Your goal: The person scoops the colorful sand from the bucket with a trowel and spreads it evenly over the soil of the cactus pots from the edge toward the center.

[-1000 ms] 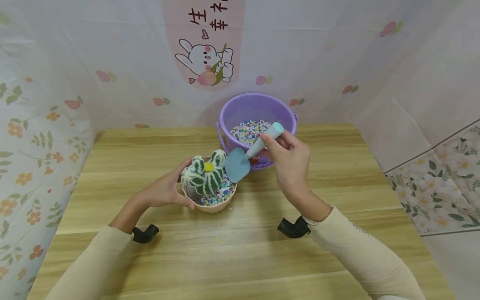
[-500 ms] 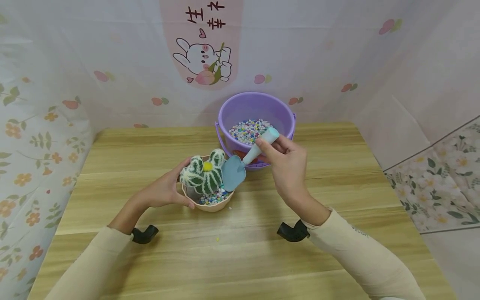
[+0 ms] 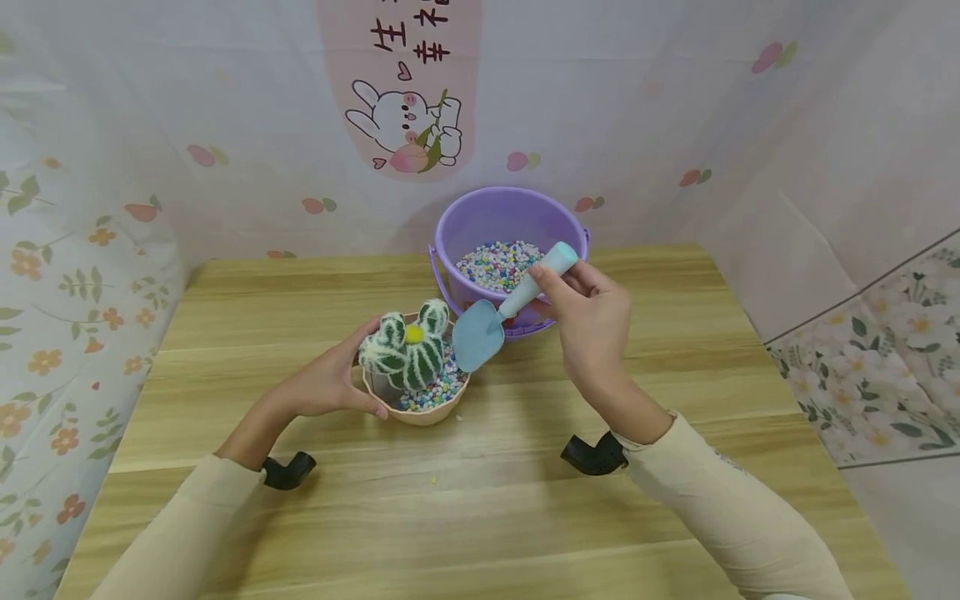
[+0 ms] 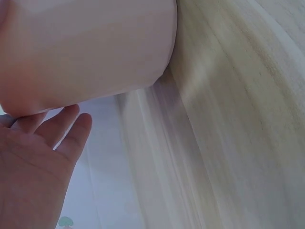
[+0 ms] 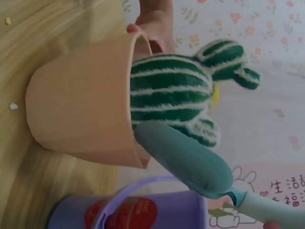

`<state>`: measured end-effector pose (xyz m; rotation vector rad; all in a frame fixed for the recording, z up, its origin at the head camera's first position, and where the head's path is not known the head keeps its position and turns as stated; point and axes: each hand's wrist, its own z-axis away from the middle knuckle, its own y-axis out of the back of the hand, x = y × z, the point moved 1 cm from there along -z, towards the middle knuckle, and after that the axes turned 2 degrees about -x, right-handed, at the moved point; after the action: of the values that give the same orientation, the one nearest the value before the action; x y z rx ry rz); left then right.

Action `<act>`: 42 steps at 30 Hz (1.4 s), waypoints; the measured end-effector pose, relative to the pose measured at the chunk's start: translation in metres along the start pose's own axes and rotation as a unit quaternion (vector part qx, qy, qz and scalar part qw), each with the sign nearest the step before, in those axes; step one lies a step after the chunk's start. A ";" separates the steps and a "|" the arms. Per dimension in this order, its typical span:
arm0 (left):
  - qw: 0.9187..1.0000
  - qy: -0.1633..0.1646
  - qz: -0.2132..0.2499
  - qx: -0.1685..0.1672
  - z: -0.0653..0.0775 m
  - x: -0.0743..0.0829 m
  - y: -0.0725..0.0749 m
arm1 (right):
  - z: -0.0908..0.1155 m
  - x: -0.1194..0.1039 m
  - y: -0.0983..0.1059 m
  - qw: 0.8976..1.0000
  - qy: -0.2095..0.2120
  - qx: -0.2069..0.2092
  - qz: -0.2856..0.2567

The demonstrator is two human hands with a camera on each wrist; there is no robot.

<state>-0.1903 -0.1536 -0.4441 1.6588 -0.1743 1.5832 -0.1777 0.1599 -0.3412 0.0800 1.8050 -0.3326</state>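
A green and white artificial cactus with a yellow flower stands in a peach flowerpot, among colourful pebbles. My left hand holds the pot by its left rim, thumb in front and fingers behind. In the left wrist view the fingers lie against the pot's side. Between finger and thumb my right hand pinches the pale handle of a blue toy shovel. The shovel's blade is over the pot's right rim, next to the cactus; the right wrist view shows the blade tilted toward the pot's mouth.
Behind the pot and shovel stands a purple bucket partly filled with colourful pebbles, its handle hanging down. A white pebble and a yellow bit lie on the wooden table. A printed cloth hangs behind the table.
The shovel dipped toward the pebbles in the pot, then rose and shifted right and back with my right hand. My left hand and the pot stayed nearly still.
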 end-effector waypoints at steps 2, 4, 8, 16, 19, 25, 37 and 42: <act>1.000 0.001 -0.002 0.001 0.000 -0.001 0.001 | -0.004 -0.003 0.002 1.000 0.002 0.009 -0.008; 1.000 0.003 -0.008 0.002 0.000 -0.002 0.002 | -0.007 -0.005 0.004 1.000 -0.001 0.017 -0.019; 1.000 -0.002 -0.011 0.002 0.000 -0.003 0.003 | -0.015 -0.008 0.010 0.998 -0.028 0.038 -0.046; 1.000 -0.002 -0.008 0.016 0.000 -0.002 0.000 | -0.030 -0.006 0.023 0.985 -0.099 0.064 -0.130; 1.000 0.002 -0.009 0.020 0.000 -0.002 -0.001 | -0.033 -0.005 0.025 0.982 -0.107 0.063 -0.141; 1.000 -0.007 -0.023 0.001 0.001 -0.001 0.004 | -0.037 -0.005 0.027 0.978 -0.125 0.066 -0.153; 0.994 -0.097 0.050 0.004 -0.001 0.014 0.053 | -0.054 -0.016 0.035 0.975 -0.114 0.073 -0.177; 0.994 -0.039 0.079 0.062 -0.019 0.027 0.066 | -0.063 -0.015 0.037 0.972 -0.116 0.075 -0.188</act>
<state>-0.2393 -0.1743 -0.3930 1.8422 -0.2586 1.6763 -0.2245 0.2138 -0.3196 -0.1910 1.5553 -0.7197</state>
